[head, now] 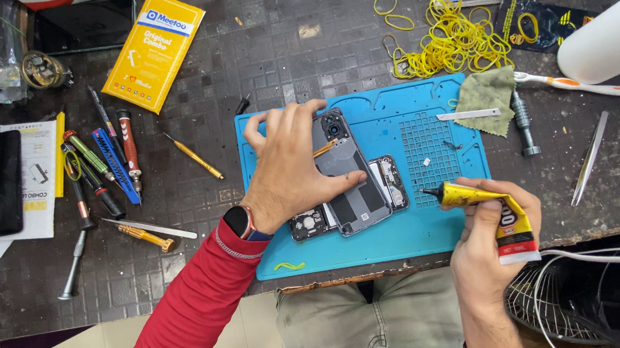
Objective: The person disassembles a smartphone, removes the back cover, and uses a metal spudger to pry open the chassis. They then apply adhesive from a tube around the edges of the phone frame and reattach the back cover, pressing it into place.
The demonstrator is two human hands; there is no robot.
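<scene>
A dark, gridded worktable [301,44] is seen from above, and on it a blue silicone repair mat [402,240] is laid close to the near edge, partly overhanging it. On the mat a grey phone back cover [350,175] is held at a slant over an opened phone body [391,183], which lies beneath it with its inner parts exposed. The cover is steadied by the left hand [288,168], whose fingers are curled over the upper edge beside the camera cutout while the thumb is pressed on the cover's middle. A yellow tube of adhesive [491,208] is gripped in the closed right hand [493,245], its nozzle pointed left towards the phone but kept apart from it. The largest risk is judged to be glue squeezed out too freely, so that the exposed parts or the camera opening could be fouled. A slip of the cover could also be caused by the one-handed hold, since it rests tilted and unseated. Strings of glue might be trailed across the mat, where a small loose part [426,161] lies on the grid section. Further off, a heap of yellow rubber bands [453,40], a green cloth [485,96] and a row of screwdrivers [106,166] are kept well clear.
</scene>
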